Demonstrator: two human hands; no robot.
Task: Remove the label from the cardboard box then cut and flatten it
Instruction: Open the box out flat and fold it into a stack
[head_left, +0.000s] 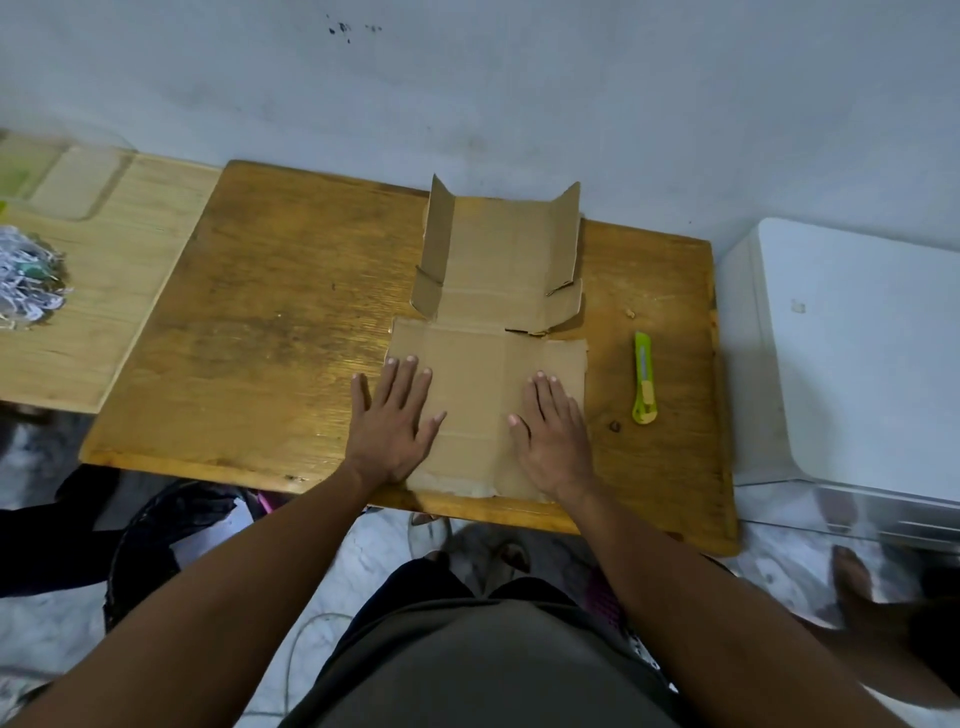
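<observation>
Cut box (483, 384) is pressed flat on table (260, 322) by left hand (392, 421) and right hand (553, 431), fingers straight; far flaps apparently raised; knife (644, 379) beside.

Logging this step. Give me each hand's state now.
Left hand: open, pressing flat on the cardboard.
Right hand: open, pressing the cardboard too.

Both palms are down on the cardboard box (483, 364), which lies opened out on the wooden table (270, 338). The left hand (390, 415) presses its near left edge with fingers spread, the little finger off on the wood. The right hand (551, 431) lies flat on the near right panel. At the far end, two side flaps stand up. A green utility knife (644, 378) rests just right of the cardboard, untouched.
</observation>
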